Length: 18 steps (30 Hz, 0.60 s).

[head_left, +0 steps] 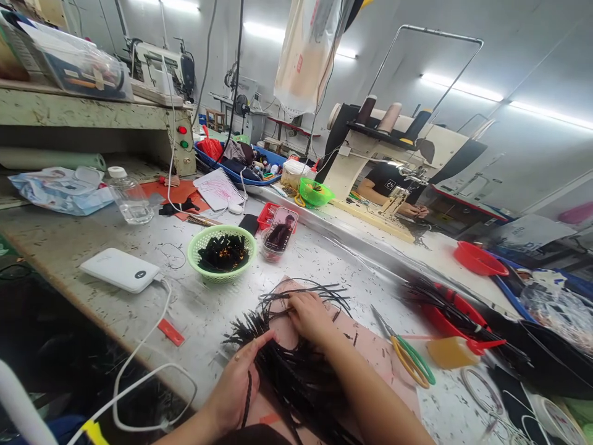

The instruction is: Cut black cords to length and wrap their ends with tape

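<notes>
A thick bundle of black braided cords [287, 377] lies across a pink sheet [370, 330] in front of me. My left hand [241, 371] is closed around the near left side of the bundle, close to its fanned-out ends, and one braid hangs below the palm. Beyond it, my right hand [311, 316] has its fingers curled down on loose thin black strips [324, 289] at the far edge of the sheet. Its fingertips are partly hidden. To the right lie scissors [407, 355] with green and orange handles, blades apart.
A green basket [194, 259] holds black pieces. Nearby are a propped phone [280, 230], a white power bank [119, 270] with its cable, and a water bottle [130, 198]. Rightward lie an oil bottle [451, 352] and a red tray [440, 315]. A co-worker [386, 182] sits behind a sewing machine [356, 161].
</notes>
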{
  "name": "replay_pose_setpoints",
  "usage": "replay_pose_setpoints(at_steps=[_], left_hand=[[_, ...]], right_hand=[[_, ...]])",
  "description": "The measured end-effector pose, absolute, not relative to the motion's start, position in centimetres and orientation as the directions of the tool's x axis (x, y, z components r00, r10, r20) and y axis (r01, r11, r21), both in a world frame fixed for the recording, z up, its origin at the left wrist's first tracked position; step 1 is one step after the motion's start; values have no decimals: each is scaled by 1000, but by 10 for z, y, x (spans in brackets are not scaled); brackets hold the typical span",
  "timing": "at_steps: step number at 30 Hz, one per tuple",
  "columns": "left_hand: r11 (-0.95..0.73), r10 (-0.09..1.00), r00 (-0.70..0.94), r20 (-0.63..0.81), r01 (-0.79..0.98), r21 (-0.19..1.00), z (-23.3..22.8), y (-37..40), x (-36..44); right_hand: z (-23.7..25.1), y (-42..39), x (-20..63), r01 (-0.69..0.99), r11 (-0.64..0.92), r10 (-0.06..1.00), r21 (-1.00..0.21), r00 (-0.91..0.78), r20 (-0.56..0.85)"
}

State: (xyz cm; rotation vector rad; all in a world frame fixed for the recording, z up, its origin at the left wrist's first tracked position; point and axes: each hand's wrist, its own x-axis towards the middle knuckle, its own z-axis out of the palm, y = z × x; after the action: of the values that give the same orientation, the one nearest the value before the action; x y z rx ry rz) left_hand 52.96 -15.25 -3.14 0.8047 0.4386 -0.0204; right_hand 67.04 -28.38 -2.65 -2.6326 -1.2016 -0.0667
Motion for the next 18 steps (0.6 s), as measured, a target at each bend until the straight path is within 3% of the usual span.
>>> replay_pose_setpoints(at_steps=[3,10,18], left_hand=[[689,142,907,-397,198,697,-26,-153,530],[684,153,921,-359,164,711,-22,-153,531],[681,164,916,-366,163,714,-22,-154,532]], right_hand=[[-21,-282,692,770,-593,765,-233,630,133],[-19,-271,724,840,-512,854,-180,520,-4],[-27,-269,685,759,-633,765,-153,644,30]])
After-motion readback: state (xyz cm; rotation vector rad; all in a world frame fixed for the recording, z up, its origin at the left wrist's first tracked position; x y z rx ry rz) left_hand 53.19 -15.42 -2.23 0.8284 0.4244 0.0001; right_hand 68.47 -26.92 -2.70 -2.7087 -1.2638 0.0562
